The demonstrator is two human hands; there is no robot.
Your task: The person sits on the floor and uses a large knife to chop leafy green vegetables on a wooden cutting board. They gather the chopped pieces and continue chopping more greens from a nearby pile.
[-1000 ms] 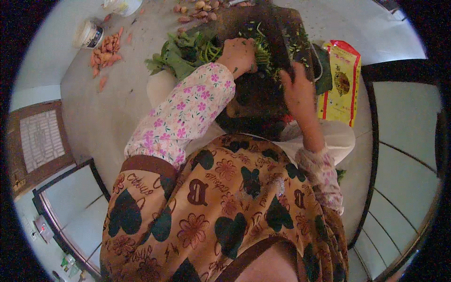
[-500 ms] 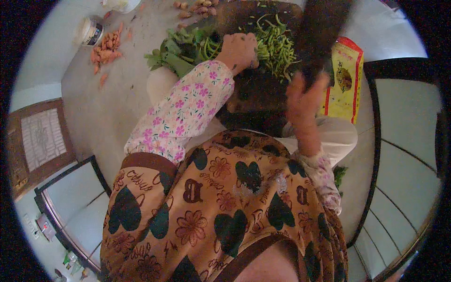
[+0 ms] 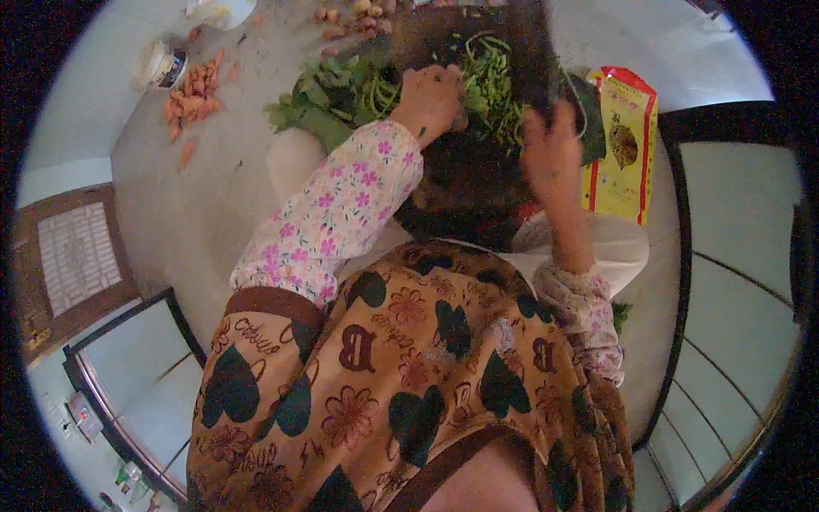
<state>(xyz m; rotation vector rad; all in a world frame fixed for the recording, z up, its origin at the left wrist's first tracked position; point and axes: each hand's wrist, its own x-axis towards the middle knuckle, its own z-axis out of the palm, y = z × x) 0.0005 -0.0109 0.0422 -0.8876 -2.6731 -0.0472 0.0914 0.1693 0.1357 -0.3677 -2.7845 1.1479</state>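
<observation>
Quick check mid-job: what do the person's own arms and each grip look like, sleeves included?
The left grip is a bare hand, ungloved, with small green flecks on it; the right grip is bare too. The left sleeve is pale with pink flowers and green leaves, meeting a brown cuff higher up. The right sleeve is also pale and floral, but blurred.

head-worn left fisheye | faces down | near left hand (image 3: pixel 430 99), right hand (image 3: pixel 553 155)

The floor (image 3: pixel 223 188) carries orange roots (image 3: pixel 194 98), brown tubers (image 3: pixel 367 24) — and a tub (image 3: pixel 159 66).
</observation>
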